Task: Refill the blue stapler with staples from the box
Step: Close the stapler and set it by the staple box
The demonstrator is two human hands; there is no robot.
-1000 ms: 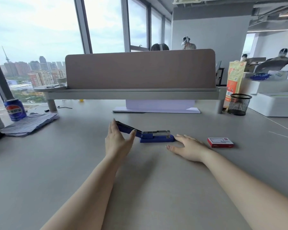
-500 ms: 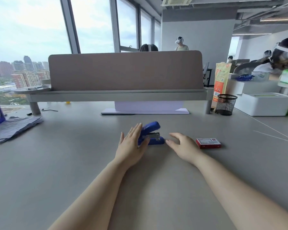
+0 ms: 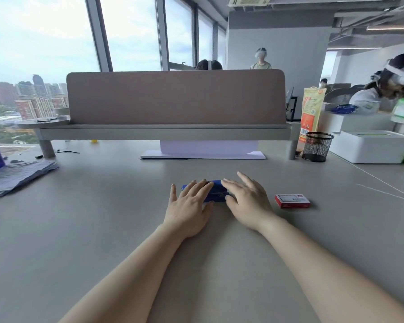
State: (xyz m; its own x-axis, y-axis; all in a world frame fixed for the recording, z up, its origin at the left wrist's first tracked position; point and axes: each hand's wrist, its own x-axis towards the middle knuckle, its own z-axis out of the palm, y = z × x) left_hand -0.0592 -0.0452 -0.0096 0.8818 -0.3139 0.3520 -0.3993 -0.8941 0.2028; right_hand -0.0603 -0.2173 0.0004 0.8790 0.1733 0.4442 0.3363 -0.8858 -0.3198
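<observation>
Both hands lie over the blue stapler [image 3: 216,191] near the middle of the grey desk [image 3: 103,229], and little of it shows between them: a strip of its blue top between the fingertips and a bit of metal at the side facing the camera. The left hand [image 3: 189,206] rests flat across the stapler's left part with its fingers spread and extended, pressing down rather than wrapping round anything. The right hand [image 3: 245,201] covers the right part the same way, fingers loosely straight and apart, thumb down by the near edge; neither hand is closed on anything. The stapler looks shut, its top arm lying low over the base, though the hands hide too much to be sure the arm is fully latched. The red staple box [image 3: 292,201] sits on the desk just to the right of the right hand, apart from it, lying flat and apparently closed, with no loose staples visible near it. As a judgement, the task is at its closing step or done: with the box shut and set aside and 2 palms pushing the top down, what may remain is snapping the arm home and letting go. Whether a strip of staples is actually inside cannot be seen.
</observation>
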